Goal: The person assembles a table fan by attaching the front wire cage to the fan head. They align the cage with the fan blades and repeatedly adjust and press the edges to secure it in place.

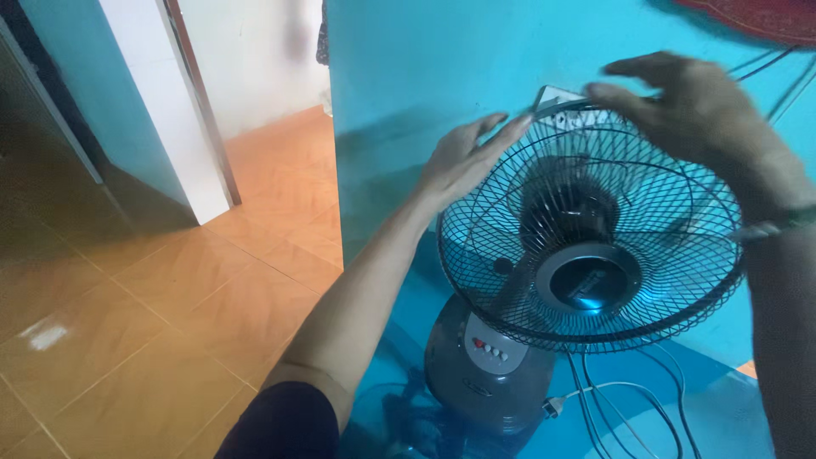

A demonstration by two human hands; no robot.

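— Hands first: where are they?

— Left hand [463,161] lies flat against the upper left rim of the fan [586,255], fingers stretched out and open, pressed on the wire guard, not curled round it. Right hand [697,115] arches over the top right of the guard, fingers spread and bent, fingertips at the wire; its grip is loose and open, closed on nothing.

— And the fan itself?

— It stands against a turquoise wall [408,76], on a turquoise surface, its black wire guard tilted up toward the camera. A grey round badge [588,279] with a dark centre sits mid-guard.

— Any labels or signs?

— Only a pale panel [490,347] on the grey base [484,374], with a row of small buttons, some red. Below it is a small oval mark, too small to tell.

— Anything else around?

— White cords [629,399] trail right of the base. Orange floor tiles [153,323] spread left, toward a white door frame [170,110].
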